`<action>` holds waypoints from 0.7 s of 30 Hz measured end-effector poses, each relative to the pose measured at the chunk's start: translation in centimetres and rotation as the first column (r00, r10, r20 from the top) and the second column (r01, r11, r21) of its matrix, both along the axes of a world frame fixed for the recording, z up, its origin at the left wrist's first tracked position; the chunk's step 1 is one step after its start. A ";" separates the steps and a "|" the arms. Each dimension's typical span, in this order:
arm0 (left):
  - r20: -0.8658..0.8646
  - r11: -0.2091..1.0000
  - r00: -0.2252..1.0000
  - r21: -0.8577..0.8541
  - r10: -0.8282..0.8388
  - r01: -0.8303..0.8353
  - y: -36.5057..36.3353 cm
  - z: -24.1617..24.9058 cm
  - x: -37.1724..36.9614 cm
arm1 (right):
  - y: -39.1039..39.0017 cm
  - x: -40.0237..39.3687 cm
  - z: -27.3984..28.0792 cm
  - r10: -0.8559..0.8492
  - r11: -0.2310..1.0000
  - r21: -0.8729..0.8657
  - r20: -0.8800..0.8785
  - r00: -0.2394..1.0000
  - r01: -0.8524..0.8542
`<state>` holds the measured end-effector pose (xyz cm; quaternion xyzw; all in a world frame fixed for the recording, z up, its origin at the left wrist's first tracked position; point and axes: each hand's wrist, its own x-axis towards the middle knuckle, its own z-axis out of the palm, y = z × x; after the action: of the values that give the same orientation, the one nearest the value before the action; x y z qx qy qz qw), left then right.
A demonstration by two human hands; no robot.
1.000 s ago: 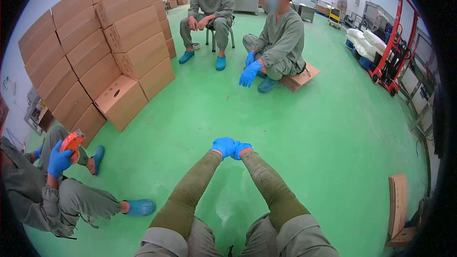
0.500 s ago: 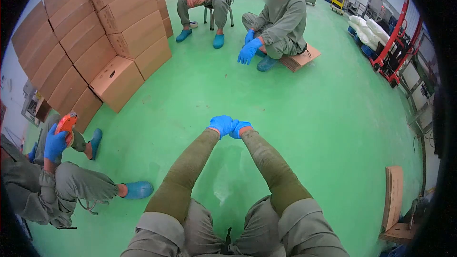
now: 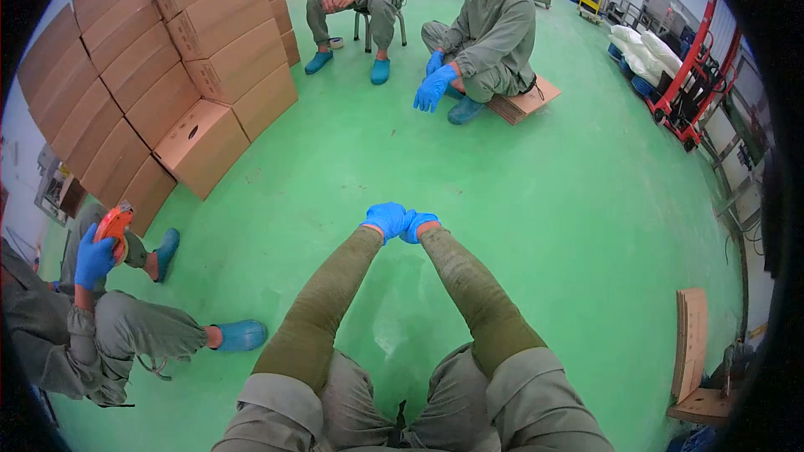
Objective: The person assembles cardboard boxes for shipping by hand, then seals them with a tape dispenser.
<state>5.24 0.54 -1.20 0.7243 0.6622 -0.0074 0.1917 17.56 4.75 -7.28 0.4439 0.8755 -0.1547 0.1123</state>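
My left hand (image 3: 385,219), in a blue glove, is held out in front of me with its fingers curled closed. Against it rests my right hand (image 3: 418,226), gloved the same way and also closed. The two hands touch above the green floor (image 3: 502,285), between and beyond my knees. No object shows in either one, though the inner sides of the fingers are hidden from this angle. Olive-green sleeves cover both forearms.
Stacked cardboard boxes (image 3: 201,146) stand at left. Nearby, a seated person's gloved hand holds an orange tape dispenser (image 3: 115,230). Two more people sit ahead, one on flattened cardboard (image 3: 528,100). A red pallet jack (image 3: 691,92) and cardboard pieces (image 3: 690,343) are at right.
The view has shifted very slightly, moving the surroundings a little to the left. My hands stay together in the same pose.
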 end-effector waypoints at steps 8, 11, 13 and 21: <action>-0.026 1.000 1.000 -0.016 0.002 -0.003 0.1 -0.7 0.4 | 1.1 0.0 -2.9 -0.002 1.000 -0.023 0.020 1.000 0.002; -0.033 1.000 0.999 -0.020 0.014 -0.014 -0.1 -0.7 0.6 | 0.6 0.1 -2.0 -0.012 0.999 -0.032 0.034 0.999 0.013; -0.038 1.000 0.999 -0.016 0.019 -0.019 -0.3 -0.3 0.7 | 0.4 0.2 -1.2 -0.018 0.999 -0.038 0.027 0.999 0.019; 0.008 0.998 1.000 -0.061 -0.006 0.007 -0.9 1.0 0.5 | 0.0 -0.2 0.1 -0.016 0.997 -0.071 0.051 0.999 0.019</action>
<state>5.77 -0.39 -0.23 0.7203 0.6586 -0.0257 0.2163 17.35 4.76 -7.21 0.4510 0.8623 -0.1757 0.1491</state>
